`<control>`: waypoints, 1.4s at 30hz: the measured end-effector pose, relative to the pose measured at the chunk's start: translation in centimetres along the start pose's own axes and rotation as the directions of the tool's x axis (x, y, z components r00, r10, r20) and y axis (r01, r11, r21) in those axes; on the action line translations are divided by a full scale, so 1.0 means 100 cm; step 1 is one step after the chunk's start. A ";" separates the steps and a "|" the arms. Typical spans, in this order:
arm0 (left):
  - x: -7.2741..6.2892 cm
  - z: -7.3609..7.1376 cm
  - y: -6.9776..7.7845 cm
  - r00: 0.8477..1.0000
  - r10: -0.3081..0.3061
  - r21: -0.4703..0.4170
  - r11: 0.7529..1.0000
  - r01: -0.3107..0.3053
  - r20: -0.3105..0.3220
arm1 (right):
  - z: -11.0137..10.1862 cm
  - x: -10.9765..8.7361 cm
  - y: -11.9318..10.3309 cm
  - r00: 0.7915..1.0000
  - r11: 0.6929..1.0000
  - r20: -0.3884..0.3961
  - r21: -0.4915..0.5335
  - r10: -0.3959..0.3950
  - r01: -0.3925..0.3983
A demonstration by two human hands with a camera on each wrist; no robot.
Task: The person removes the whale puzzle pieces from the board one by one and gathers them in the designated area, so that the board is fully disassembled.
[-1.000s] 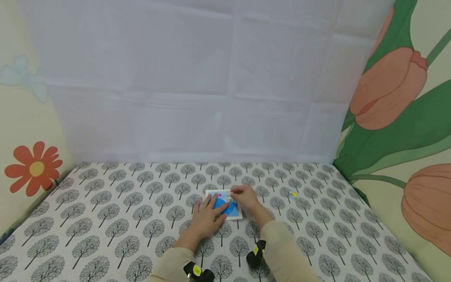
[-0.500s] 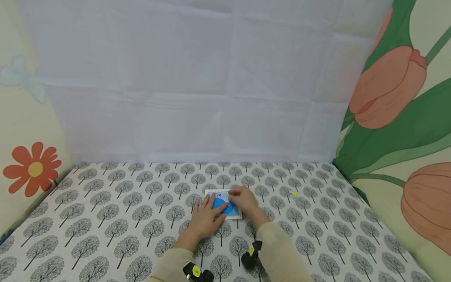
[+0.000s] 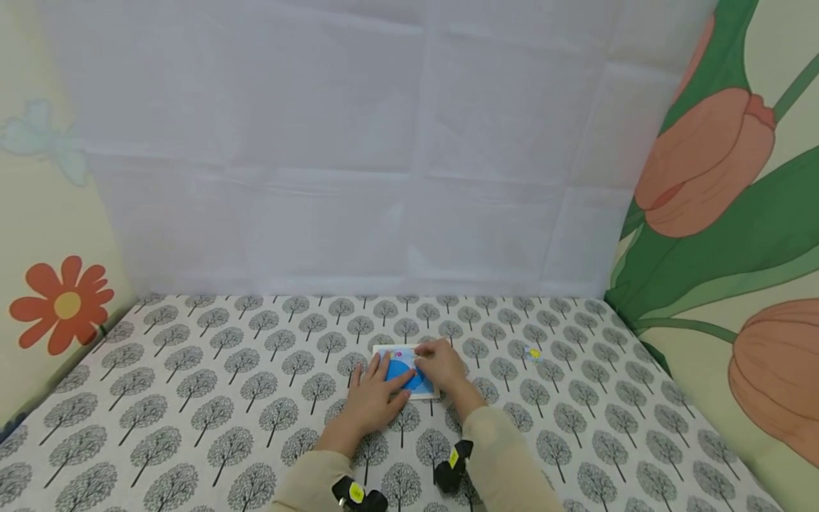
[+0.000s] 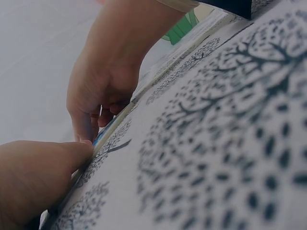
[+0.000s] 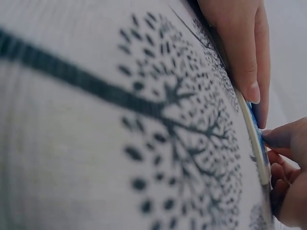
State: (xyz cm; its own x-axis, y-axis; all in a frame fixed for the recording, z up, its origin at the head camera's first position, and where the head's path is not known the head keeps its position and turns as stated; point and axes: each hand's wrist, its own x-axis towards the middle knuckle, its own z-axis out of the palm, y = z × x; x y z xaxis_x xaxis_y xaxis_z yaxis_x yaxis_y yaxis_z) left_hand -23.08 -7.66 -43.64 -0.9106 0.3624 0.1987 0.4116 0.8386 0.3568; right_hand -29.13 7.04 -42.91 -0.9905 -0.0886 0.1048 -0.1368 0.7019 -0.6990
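Judging the board point(image 3: 422, 389) beneath my spread left hand point(image 3: 373, 403) light, stiff, best rim-held, I cannot tell what, if anything, my curled right hand point(image 3: 443, 365) pinches.

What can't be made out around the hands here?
Head: whether the right hand pinches anything; the hand itself hides it.
Head: part of the picture board, covered by the left hand.
Head: exact shape of the yellow item, too small.
Right wrist: the board's face, seen nearly edge-on.

Left grip point(image 4: 38, 177) and right grip point(image 4: 103, 81) touch a blue-topped board point(image 4: 105, 131).
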 end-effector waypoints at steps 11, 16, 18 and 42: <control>0.001 0.001 0.000 0.999 -0.037 -0.013 0.999 0.037 0.015 | 0.001 0.003 -0.003 0.998 0.998 -0.028 0.013 0.061 -0.061; 0.001 0.001 0.000 0.999 -0.034 -0.014 0.999 0.034 0.016 | 0.000 0.001 -0.004 0.998 0.998 -0.043 0.057 0.040 -0.038; 0.000 0.000 0.001 0.999 -0.032 -0.015 0.999 0.032 0.016 | 0.001 0.001 -0.004 0.998 0.996 -0.048 0.079 0.033 -0.029; 0.001 0.000 0.001 0.999 -0.040 -0.017 0.999 0.040 0.016 | 0.004 0.001 -0.007 0.994 0.990 -0.104 0.141 0.037 -0.023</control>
State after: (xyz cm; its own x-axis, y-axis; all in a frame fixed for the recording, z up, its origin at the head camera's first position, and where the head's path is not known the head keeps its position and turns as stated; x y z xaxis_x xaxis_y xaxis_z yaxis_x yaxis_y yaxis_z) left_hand -23.11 -7.57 -43.60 -0.9269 0.3348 0.1699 0.3751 0.8455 0.3800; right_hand -29.11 6.22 -42.69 -0.9884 0.0117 0.1516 -0.1147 0.5972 -0.7939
